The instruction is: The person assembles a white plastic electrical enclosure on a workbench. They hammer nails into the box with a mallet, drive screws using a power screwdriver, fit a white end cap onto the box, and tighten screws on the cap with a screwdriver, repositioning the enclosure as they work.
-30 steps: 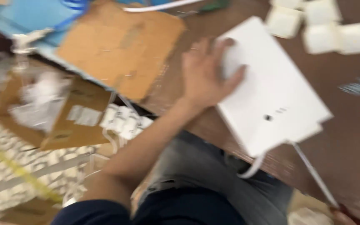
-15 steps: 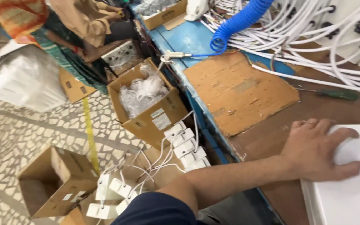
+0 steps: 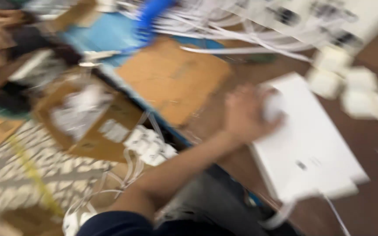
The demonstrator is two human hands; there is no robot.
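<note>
Resting on the white panel (image 3: 307,148), the left hand (image 3: 246,116); fingers blurred, grip unclear; right hand unseen

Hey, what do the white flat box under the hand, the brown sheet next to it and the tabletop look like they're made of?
The white flat box looks like smooth matt plastic: even white, rounded corners. The brown sheet looks like plain cardboard: dull tan, rough cut edges. The tabletop seems dark brown wood or laminate; motion blur hides any grain. The left hand rests on the box's corner.
</note>
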